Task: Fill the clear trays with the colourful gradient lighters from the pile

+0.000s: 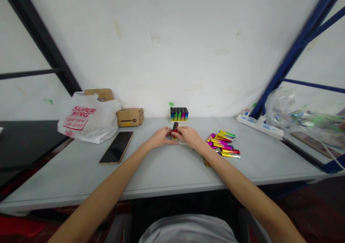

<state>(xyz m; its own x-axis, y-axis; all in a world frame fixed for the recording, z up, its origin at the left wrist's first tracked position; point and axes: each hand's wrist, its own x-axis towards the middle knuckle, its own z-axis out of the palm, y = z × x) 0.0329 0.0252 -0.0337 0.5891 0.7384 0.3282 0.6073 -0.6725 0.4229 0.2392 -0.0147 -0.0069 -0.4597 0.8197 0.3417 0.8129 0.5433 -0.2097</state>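
At the middle of the table, my left hand (161,137) is closed round the left end of a small pale tray (182,141). A short row of lighters (175,125) with dark tops stands upright in it. From the right, my right hand (191,136) has its fingers pinched on a lighter at the near end of the row, partly hidden by the fingers. Beyond the hands, a full block of lighters (179,114) with black tops and rainbow bodies stands near the wall. Beside my right forearm lies a loose pile of shiny metallic-coloured lighters (222,144).
On the left are a dark phone (117,148), a small cardboard box (130,117) and a white plastic bag (88,118). A white power strip (260,125) lies at the right, near clear plastic bags (285,106) and a blue metal frame (293,49). The wall closes off the back.
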